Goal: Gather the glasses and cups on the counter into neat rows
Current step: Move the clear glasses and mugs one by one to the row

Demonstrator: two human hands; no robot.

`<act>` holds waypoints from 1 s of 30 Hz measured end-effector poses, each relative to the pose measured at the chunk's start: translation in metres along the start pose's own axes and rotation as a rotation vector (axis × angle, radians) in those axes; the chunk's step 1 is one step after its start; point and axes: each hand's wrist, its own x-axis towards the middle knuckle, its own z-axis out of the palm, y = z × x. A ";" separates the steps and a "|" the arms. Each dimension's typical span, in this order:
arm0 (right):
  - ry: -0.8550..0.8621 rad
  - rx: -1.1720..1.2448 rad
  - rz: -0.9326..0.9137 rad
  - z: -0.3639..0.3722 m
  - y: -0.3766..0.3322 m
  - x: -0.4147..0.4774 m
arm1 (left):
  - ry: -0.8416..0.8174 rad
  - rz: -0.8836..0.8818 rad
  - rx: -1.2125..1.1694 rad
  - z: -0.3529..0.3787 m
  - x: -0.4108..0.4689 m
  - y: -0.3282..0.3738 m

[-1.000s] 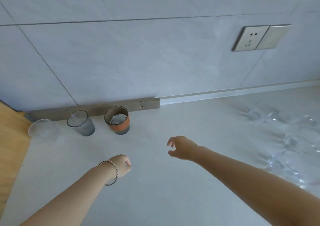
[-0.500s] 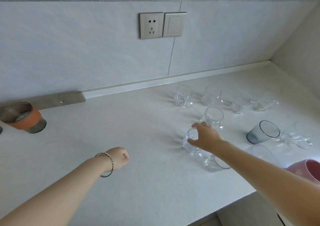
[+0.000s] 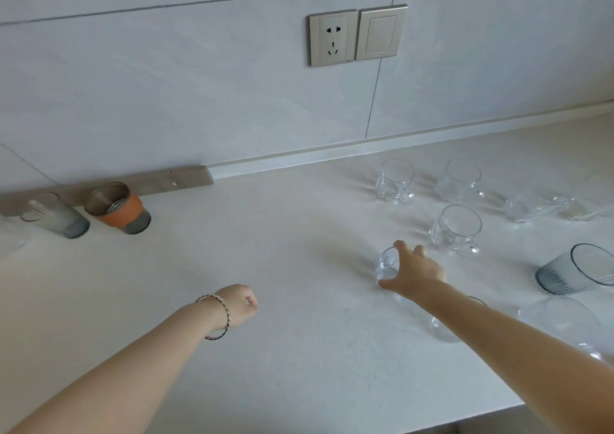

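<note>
glasses [image 3: 395, 181] sit scattered across the right half of our pale bench [image 3: 292, 360]: two clear ones near the backsplash, a clear handled cup [image 3: 457, 227] in front of them, and a grey ribbed glass [image 3: 578, 269] towards the right edge of view. far left, close to the wall, an orange-banded cup [image 3: 118, 208] and a grey tumbler [image 3: 56, 216] stand side by side, well apart from the rest. a socket plate [image 3: 333, 38] and a switch [image 3: 381, 33] are set in the grey tiled wall [image 3: 166, 84]. our right hand [image 3: 415, 274] reaches over a small clear glass [image 3: 387, 264], fingers curled round its rim and thumb on the near side. our left hand [image 3: 241, 302], a bracelet [image 3: 217, 317] on its wrist, is held over the bench with fingers curled in, holding nothing.
</note>
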 end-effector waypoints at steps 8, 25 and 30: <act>-0.083 -0.053 -0.254 0.007 -0.124 -0.014 | 0.033 -0.074 -0.090 -0.032 0.003 -0.088; 0.052 0.002 -0.269 0.037 -0.440 0.059 | 0.035 -0.115 -0.189 -0.106 0.051 -0.291; 0.071 -0.044 -0.224 0.042 -0.464 0.072 | 0.013 -0.087 -0.203 -0.106 0.063 -0.298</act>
